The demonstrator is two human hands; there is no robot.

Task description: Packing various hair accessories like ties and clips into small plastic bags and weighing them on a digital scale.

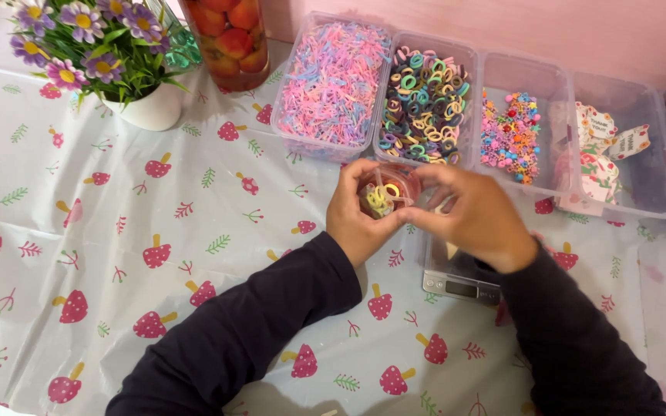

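A small silver digital scale sits at about four o'clock from centre, its narrow grey screen facing forward. White, floral-printed paper tags lie in a clear bin at two o'clock.

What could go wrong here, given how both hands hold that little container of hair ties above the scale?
1. The small clear container is pinched between the left hand and right hand; a slipped grip could scatter its hair ties across the patterned tablecloth.
2. It sits close to the open bin of coloured hair ties, so spilled pieces might mix in.

Head view, steeply down, close
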